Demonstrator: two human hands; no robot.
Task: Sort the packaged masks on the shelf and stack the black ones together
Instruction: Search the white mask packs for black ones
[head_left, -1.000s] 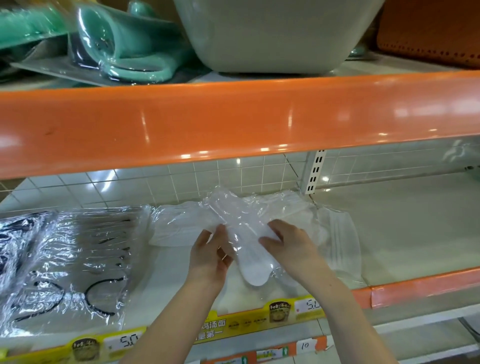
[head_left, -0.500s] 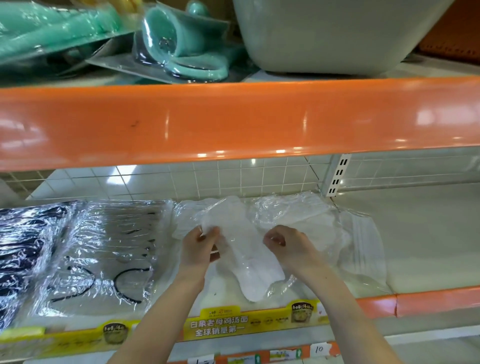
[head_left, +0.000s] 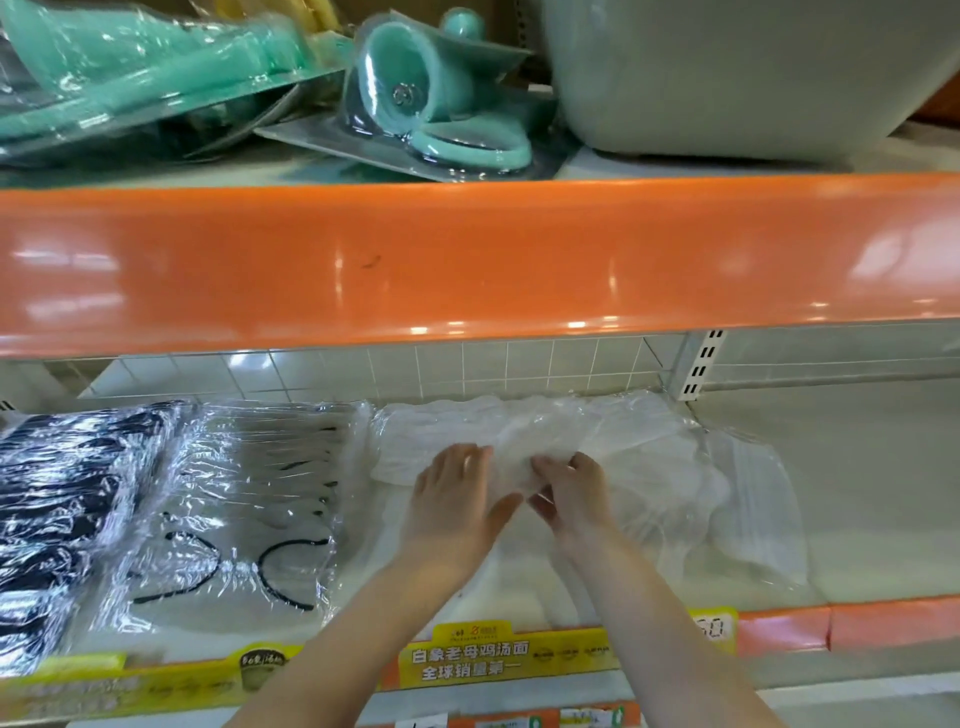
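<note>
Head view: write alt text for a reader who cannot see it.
Two bare hands work a clear-wrapped white mask pack on a store shelf: the left hand lies flat on it, the right hand pinches its wrap. Packs of black masks lie at far left, below an orange shelf edge.

Both forearms reaching forward, left hand (head_left: 451, 499) flat, fingers straight, right hand (head_left: 570, 493) fingers curled

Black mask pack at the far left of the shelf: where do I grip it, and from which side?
Probably the near edge of the black mask pack, coming from the front over the yellow price strip. It lies flat in loose crinkled film that should pinch easily, and the clear pack lies close against its right side.
</note>
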